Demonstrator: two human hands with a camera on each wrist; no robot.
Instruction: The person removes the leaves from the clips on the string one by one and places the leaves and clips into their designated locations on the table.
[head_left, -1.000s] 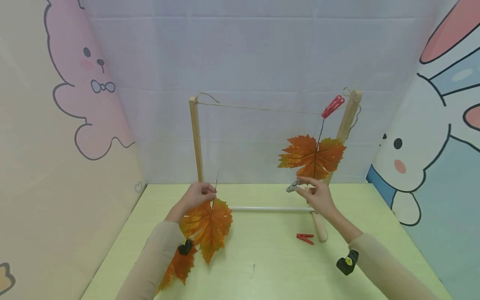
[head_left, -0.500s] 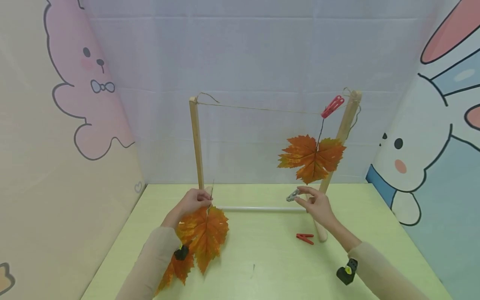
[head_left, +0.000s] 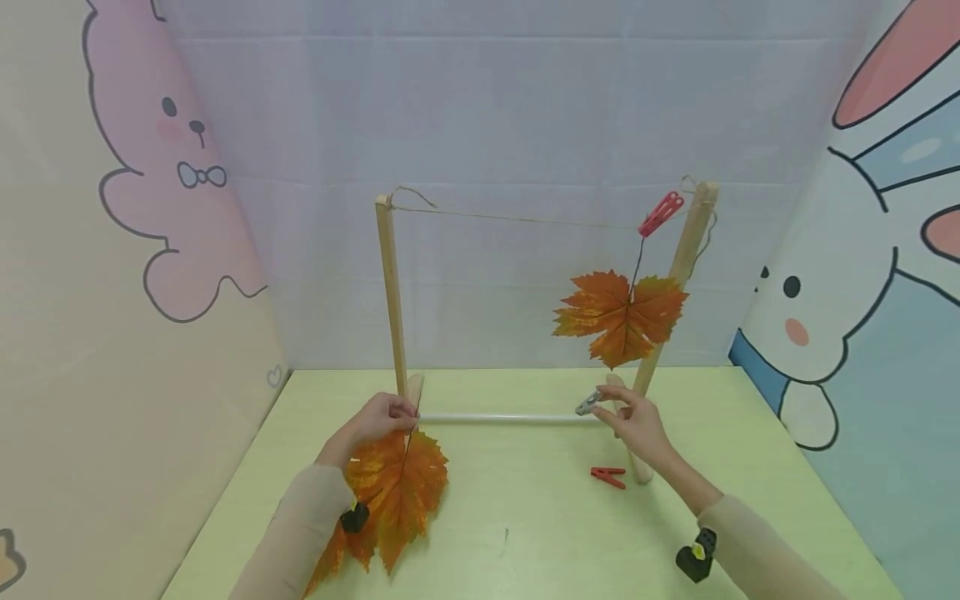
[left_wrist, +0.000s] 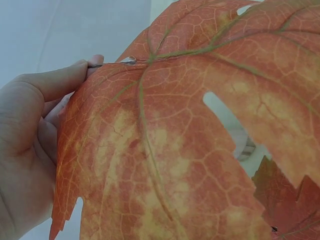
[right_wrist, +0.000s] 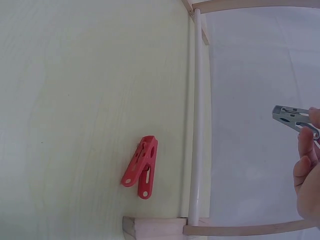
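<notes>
My left hand (head_left: 380, 419) pinches the thin stem of an orange artificial maple leaf (head_left: 401, 492), which hangs below the fingers; in the left wrist view the leaf (left_wrist: 165, 125) covers much of the frame. Thumb and fingers of my right hand (head_left: 637, 423) pinch a grey clothespin (head_left: 588, 403), its nose pointing left; the right wrist view shows this grey clothespin (right_wrist: 292, 118) too. Another leaf (head_left: 626, 315) hangs by its stem from a red clothespin (head_left: 660, 215) on the string (head_left: 510, 219). Partly hidden under the held leaf is a further leaf (head_left: 330, 560).
Two wooden posts, left (head_left: 391, 292) and right (head_left: 693, 233), carry the string, and a white rod (head_left: 510, 418) joins them low down. A loose red clothespin (head_left: 608, 477) lies on the pale table (head_left: 540, 533) near the right foot. Printed cloth walls stand on both sides.
My left hand has come down and slightly left, lowering the leaf it holds. My right hand has also sunk a little, still pinching the grey clothespin. The hanging leaf stays put.
</notes>
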